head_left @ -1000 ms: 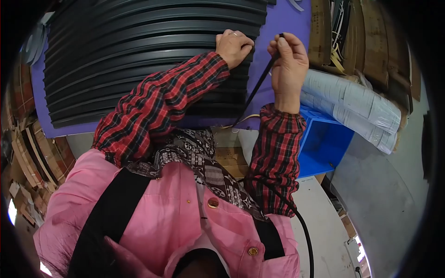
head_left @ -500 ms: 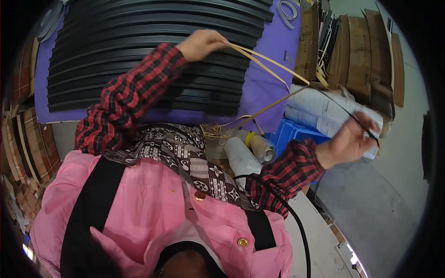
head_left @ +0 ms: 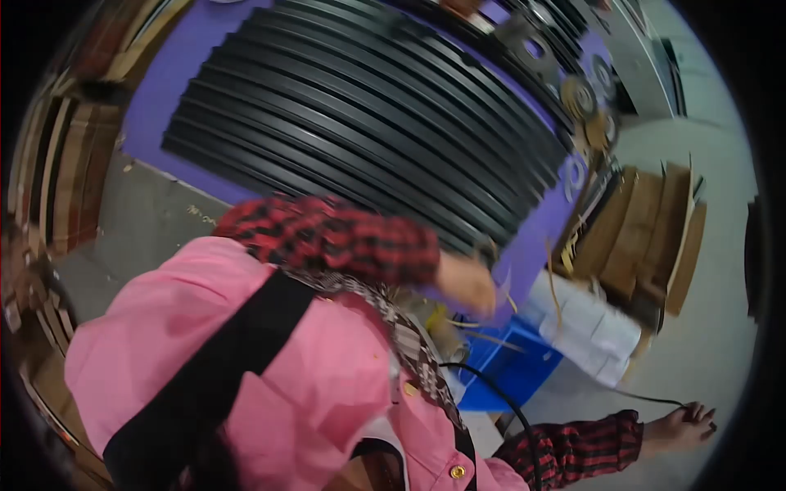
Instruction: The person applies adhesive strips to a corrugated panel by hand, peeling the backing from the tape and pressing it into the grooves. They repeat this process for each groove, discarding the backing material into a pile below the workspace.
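My left hand (head_left: 467, 282) is blurred and hangs just over the near edge of the purple mat (head_left: 155, 106), above the blue bin (head_left: 516, 368). It looks closed on a thin tan strip (head_left: 491, 337) that trails down over the bin. My right hand (head_left: 679, 427) is stretched far out to the lower right above the grey floor. It grips the end of a thin black strip (head_left: 647, 398), which runs leftward from the fingers. A row of long black ribbed strips (head_left: 368, 106) lies side by side on the mat.
White paper rolls (head_left: 589, 327) lie beside the blue bin, with upright cardboard pieces (head_left: 647, 229) behind them. Tape reels (head_left: 581, 94) sit at the mat's far right end. A black cable (head_left: 499, 393) loops by my chest. Wooden slats (head_left: 49, 164) stand on the left.
The view has swung and tilted. My left hand dropped from the black strips down to the bin with the tan strip. My right hand pulled the black strip farther out to the lower right.
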The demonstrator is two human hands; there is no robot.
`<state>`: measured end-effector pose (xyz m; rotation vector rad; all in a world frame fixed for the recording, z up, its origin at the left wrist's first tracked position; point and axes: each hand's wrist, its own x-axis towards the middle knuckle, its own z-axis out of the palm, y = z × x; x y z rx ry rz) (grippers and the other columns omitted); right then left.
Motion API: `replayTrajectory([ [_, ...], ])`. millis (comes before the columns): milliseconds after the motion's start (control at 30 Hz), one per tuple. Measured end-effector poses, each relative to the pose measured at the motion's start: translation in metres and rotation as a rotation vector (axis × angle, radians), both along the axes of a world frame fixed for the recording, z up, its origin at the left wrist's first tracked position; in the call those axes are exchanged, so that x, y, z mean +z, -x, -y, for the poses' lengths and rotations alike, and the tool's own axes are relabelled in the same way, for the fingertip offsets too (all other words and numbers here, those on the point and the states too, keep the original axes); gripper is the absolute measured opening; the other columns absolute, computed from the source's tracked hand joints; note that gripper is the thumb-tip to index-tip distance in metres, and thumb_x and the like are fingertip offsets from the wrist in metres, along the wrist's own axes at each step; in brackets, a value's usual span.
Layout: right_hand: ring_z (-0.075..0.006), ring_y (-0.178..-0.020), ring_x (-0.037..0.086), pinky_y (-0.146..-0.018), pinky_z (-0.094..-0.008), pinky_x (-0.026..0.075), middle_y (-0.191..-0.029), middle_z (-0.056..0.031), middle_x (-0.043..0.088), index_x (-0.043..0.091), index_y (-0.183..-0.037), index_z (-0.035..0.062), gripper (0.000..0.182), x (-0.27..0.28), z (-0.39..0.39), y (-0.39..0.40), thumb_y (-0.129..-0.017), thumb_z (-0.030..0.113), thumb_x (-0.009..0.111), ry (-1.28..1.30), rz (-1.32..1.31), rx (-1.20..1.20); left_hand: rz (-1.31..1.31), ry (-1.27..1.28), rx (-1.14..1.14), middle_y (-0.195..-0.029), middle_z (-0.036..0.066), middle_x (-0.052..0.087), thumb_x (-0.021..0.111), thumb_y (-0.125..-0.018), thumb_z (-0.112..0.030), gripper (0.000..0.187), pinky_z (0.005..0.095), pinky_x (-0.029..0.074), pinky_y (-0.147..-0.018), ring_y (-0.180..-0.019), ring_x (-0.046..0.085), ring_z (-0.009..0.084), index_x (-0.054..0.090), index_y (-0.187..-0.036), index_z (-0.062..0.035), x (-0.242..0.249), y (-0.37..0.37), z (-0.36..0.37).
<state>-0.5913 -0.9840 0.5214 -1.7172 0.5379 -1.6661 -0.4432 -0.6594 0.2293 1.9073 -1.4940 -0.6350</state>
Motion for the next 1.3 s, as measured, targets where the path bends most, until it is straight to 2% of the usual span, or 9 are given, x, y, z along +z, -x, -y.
replayTrajectory([
  [67, -0.0074, -0.052, 0.037, -0.05, -0.019, 0.034, -0.064, -0.0021, 0.042, 0.04, -0.103, -0.0024, 0.026, 0.009, -0.004, -0.072, -0.078, 0.004, 0.045, 0.063, -0.333, 0.28, -0.154, -0.025, -0.105, -0.078, 0.012, 0.057, 0.045, -0.076, -0.019, 0.024, 0.0302, 0.044, -0.064, -0.07, 0.055, 0.0205, 0.054, -0.087, 0.0001, 0.007, 0.007, -0.01],
  [133, -0.0045, -0.054, 0.037, -0.051, -0.0168, 0.034, -0.068, -0.0025, 0.048, 0.031, -0.119, 0.0023, 0.041, -0.03, -0.128, -0.185, -0.081, 0.007, 0.045, 0.204, -0.563, 0.806, -0.377, 0.04, -0.247, -0.077, 0.014, 0.057, 0.046, -0.073, -0.019, 0.025, 0.0317, 0.043, -0.063, -0.068, 0.055, 0.0231, 0.055, -0.086, -0.0006, -0.022, -0.008, -0.073],
  [167, -0.0028, -0.055, 0.036, -0.049, -0.0146, 0.031, -0.076, -0.0036, 0.054, 0.021, -0.125, 0.0031, 0.049, -0.068, -0.234, -0.221, -0.081, 0.007, 0.044, 0.141, -0.471, 0.754, -0.481, 0.07, -0.33, -0.077, 0.015, 0.057, 0.046, -0.071, -0.019, 0.025, 0.0325, 0.043, -0.063, -0.066, 0.054, 0.0244, 0.055, -0.086, -0.0009, -0.025, -0.015, -0.089],
  [300, -0.0033, -0.053, 0.044, -0.048, -0.014, 0.034, -0.078, -0.004, 0.059, 0.039, -0.112, 0.0003, 0.036, -0.187, -0.402, -0.324, -0.079, 0.012, 0.049, -0.107, -0.956, 1.34, 0.011, -0.056, 1.082, -0.077, 0.014, 0.055, 0.046, -0.07, -0.016, 0.018, 0.0379, 0.042, -0.067, -0.075, 0.052, 0.0303, 0.056, -0.078, -0.0033, -0.086, -0.158, -0.326],
  [433, -0.0074, -0.052, 0.05, -0.045, -0.0175, 0.038, -0.075, -0.0052, 0.058, 0.051, -0.09, 0.0026, 0.014, -0.304, -0.553, -0.363, -0.078, 0.009, 0.05, -0.525, -1.177, 1.595, 0.519, -0.014, 1.712, -0.077, 0.014, 0.054, 0.051, -0.072, -0.019, 0.017, 0.0378, 0.04, -0.068, -0.076, 0.05, 0.0306, 0.058, -0.077, -0.0037, -0.121, -0.199, -0.471],
  [633, -0.0109, -0.045, 0.052, -0.044, -0.0223, 0.04, -0.06, -0.0081, 0.056, 0.053, -0.092, -0.004, 0.022, -0.38, -0.658, -0.376, -0.072, 0.006, 0.053, -0.342, -1.294, 1.549, -0.024, 0.086, 1.608, -0.073, 0.008, 0.055, 0.055, -0.071, -0.02, 0.018, 0.0324, 0.04, -0.064, -0.073, 0.051, 0.0236, 0.059, -0.081, -0.0057, -0.132, -0.197, -0.482],
  [900, -0.0087, -0.046, 0.05, -0.042, -0.0199, 0.04, -0.06, -0.0048, 0.055, 0.055, -0.073, -0.0031, 0.012, -0.385, -0.678, -0.39, -0.073, 0.009, 0.055, -0.332, -1.459, 1.39, 0.017, 0.141, 1.636, -0.072, 0.005, 0.054, 0.052, -0.071, -0.021, 0.016, 0.0322, 0.04, -0.066, -0.075, 0.05, 0.0225, 0.06, -0.077, -0.0078, -0.136, -0.197, -0.48],
  [1233, -0.0134, -0.046, 0.054, -0.047, -0.0242, 0.044, -0.064, -0.009, 0.057, 0.056, -0.081, -0.0029, 0.015, -0.386, -0.662, -0.383, -0.07, 0.008, 0.055, -0.322, -1.449, 1.425, -0.015, 0.075, 1.636, -0.071, 0.002, 0.055, 0.054, -0.072, -0.028, 0.02, 0.0311, 0.04, -0.063, -0.071, 0.05, 0.02, 0.06, -0.075, -0.0099, -0.142, -0.201, -0.485],
  [1300, -0.0283, -0.063, 0.056, -0.059, -0.033, 0.045, -0.07, -0.0148, 0.057, 0.056, -0.084, 0.002, 0.017, -0.385, -0.62, -0.366, -0.068, 0.008, 0.055, 0.388, -1.349, 1.296, 0.016, 0.112, 1.621, -0.07, 0.003, 0.055, 0.055, -0.072, -0.029, 0.02, 0.0307, 0.04, -0.061, -0.069, 0.051, 0.0204, 0.061, -0.076, -0.0101, -0.146, -0.202, -0.489],
])
